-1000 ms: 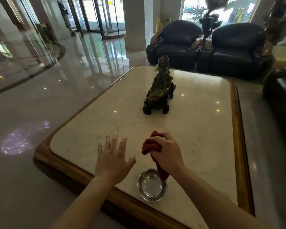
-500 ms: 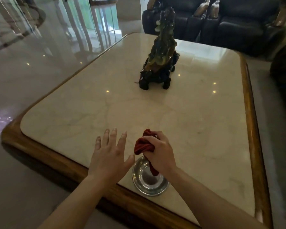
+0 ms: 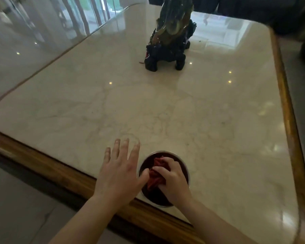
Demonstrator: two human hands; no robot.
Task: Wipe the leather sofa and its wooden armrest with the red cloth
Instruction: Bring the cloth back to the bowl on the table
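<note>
Right hand: my right hand (image 3: 174, 182) is down inside the bowl, knuckles up, curled over the bunched cloth.
Right fingers: my fingers (image 3: 163, 171) are bent tight round the red cloth (image 3: 157, 175), gripping it in a wad; the fingertips are buried in the folds.
Cloth: crumpled in the bowl, under and just left of my right hand, with part of it showing between my two hands.
Bowl: a round metal bowl (image 3: 188, 170), dark inside, standing on the table close to the near wooden edge.
Left hand: my left hand (image 3: 118, 173) lies palm down just left of the bowl, grasping nothing.
Left fingers: straight and spread (image 3: 124, 148), pointing away from me over the table; the thumb reaches to the bowl's left rim, just beside the cloth. I cannot tell whether it touches the cloth.
Table: pale marble top (image 3: 148, 111) with a wooden border.
Ornament: a dark carved figure (image 3: 169, 37) standing far across the table, well apart from my hands.
Sofa: dark sofa (image 3: 245, 7) past the table's far edge, mostly cut off.
</note>
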